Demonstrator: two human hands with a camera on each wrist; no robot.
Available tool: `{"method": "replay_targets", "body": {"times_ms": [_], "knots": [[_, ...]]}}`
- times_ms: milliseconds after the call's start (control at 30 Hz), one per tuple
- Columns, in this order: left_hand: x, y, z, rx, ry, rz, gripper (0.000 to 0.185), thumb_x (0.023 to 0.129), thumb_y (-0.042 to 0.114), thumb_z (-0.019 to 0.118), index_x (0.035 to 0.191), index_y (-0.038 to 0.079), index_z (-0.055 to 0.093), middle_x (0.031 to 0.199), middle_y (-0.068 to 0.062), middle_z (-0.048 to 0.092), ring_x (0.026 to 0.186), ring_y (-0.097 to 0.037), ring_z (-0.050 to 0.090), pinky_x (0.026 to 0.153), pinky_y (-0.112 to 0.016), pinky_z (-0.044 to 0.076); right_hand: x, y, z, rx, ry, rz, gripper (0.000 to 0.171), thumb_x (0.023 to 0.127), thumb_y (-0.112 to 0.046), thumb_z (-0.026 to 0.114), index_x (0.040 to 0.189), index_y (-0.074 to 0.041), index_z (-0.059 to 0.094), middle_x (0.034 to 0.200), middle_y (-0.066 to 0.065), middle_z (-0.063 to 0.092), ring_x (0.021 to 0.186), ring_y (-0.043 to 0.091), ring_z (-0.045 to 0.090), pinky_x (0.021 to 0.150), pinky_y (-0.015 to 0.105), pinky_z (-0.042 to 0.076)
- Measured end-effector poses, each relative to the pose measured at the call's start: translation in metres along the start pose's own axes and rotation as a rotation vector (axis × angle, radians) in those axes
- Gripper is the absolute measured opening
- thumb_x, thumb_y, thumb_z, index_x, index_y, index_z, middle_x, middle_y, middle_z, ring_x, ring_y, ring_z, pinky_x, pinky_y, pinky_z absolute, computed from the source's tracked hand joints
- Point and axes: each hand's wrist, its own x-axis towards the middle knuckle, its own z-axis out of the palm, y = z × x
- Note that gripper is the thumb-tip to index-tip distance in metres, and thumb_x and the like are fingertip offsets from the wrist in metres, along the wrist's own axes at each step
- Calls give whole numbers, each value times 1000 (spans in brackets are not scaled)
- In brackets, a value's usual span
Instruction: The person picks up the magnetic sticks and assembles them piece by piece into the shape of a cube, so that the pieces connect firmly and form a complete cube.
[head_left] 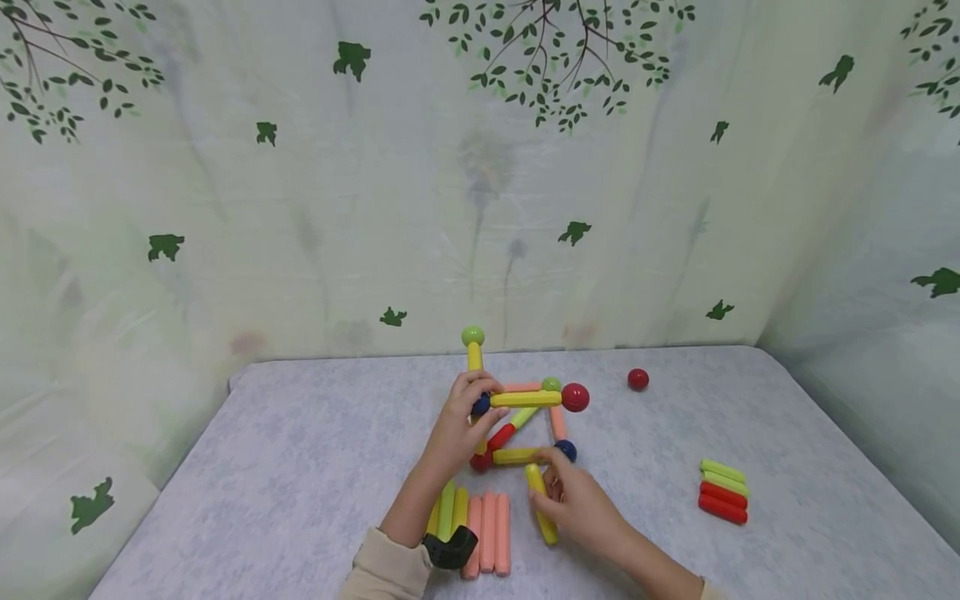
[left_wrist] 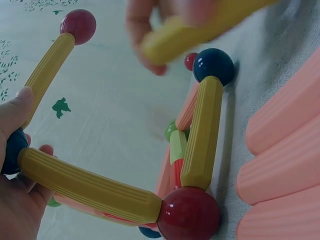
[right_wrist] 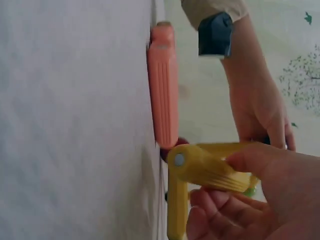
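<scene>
Spare sticks point(head_left: 480, 521): pink, yellow and green ones lie side by side on the counter point(head_left: 300, 467), nearest the person.
Right hand point(head_left: 581, 504): fingers curled round a loose yellow stick point(head_left: 542, 504), its far tip close to the frame's near blue ball point(head_left: 566, 450).
Left hand point(head_left: 457, 425): grasping the frame point(head_left: 525, 417) at a dark blue ball, steadying it.
Progress: base and some upper bars look joined; the held stick isn't attached.
Right side: four more sticks point(head_left: 723, 492) unused.
Far back: red ball point(head_left: 638, 379) lies apart.

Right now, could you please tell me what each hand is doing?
Left hand: gripping the blue ball.
Right hand: holding a yellow stick.
</scene>
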Motion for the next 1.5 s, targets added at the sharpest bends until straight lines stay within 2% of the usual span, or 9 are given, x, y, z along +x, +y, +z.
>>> {"method": "replay_targets", "body": {"times_ms": [167, 267, 367, 600, 867, 1000, 1133, 1267, 1500], "knots": [[0, 0, -1, -4, 2, 6, 19, 85, 15, 62, 102, 11, 57, 116, -3, 42, 105, -19, 47, 87, -32, 43, 7, 4, -19, -35, 287, -51, 32, 80, -10, 68, 110, -9, 54, 80, -6, 57, 70, 9, 52, 61, 23, 47], [0, -1, 0, -8, 1, 11, 19, 85, 16, 62, 102, 11, 57, 116, -3, 42, 104, -19, 48, 86, -31, 44, 10, 9, -28, -8, 377, -66, 32, 82, -11, 67, 111, -11, 54, 87, -5, 59, 78, 9, 55, 67, 27, 48], [0, -1, 0, -12, 2, 5, 19, 84, 16, 62, 102, 12, 57, 116, -2, 42, 104, -18, 47, 86, -31, 44, 14, 15, -35, 29, 418, -127, 32, 83, -9, 65, 113, -12, 52, 93, -1, 60, 84, 12, 57, 71, 30, 49], [0, 0, 0, -21, 9, -7, 18, 85, 16, 63, 102, 12, 57, 116, -2, 42, 104, -19, 47, 86, -31, 44, 23, 24, -42, 67, 421, -218, 32, 83, -4, 63, 113, -11, 52, 94, 2, 59, 89, 16, 59, 73, 30, 50], [-1, 1, 2, -35, 19, -11, 19, 84, 15, 64, 102, 11, 58, 116, -1, 42, 106, -19, 46, 86, -31, 44, 28, 32, -42, 32, 384, -181, 32, 83, -7, 64, 113, -14, 53, 92, 0, 59, 89, 16, 59, 71, 32, 50], [-1, 1, 0, -9, 9, -9, 28, 84, 15, 64, 110, 11, 56, 122, -3, 39, 108, -22, 47, 87, -33, 43, 28, 31, -42, 5, 375, -183, 33, 83, -8, 64, 113, -14, 52, 91, -1, 59, 88, 15, 58, 72, 33, 50], [-1, 3, -7, 50, -6, -24, 43, 83, 18, 66, 122, 16, 49, 129, -5, 34, 111, -22, 45, 87, -35, 44, 27, 28, -43, -8, 386, -208, 49, 80, -5, 67, 123, -12, 43, 97, 3, 58, 89, 17, 57, 73, 33, 50], [-1, 6, -15, 84, 1, -50, 46, 80, 19, 69, 122, 17, 49, 130, -5, 35, 105, -19, 46, 80, -36, 47, 27, 24, -44, -42, 409, -254, 72, 76, 0, 69, 134, -13, 28, 105, 8, 56, 90, 19, 57, 74, 31, 50], [0, 8, -23, 95, -32, -68, 42, 79, 19, 70, 117, 13, 52, 130, -6, 35, 103, -17, 46, 76, -38, 47, 28, 21, -46, -106, 413, -282, 72, 77, 3, 68, 134, -17, 28, 106, 8, 57, 91, 18, 58, 73, 30, 50]]}}
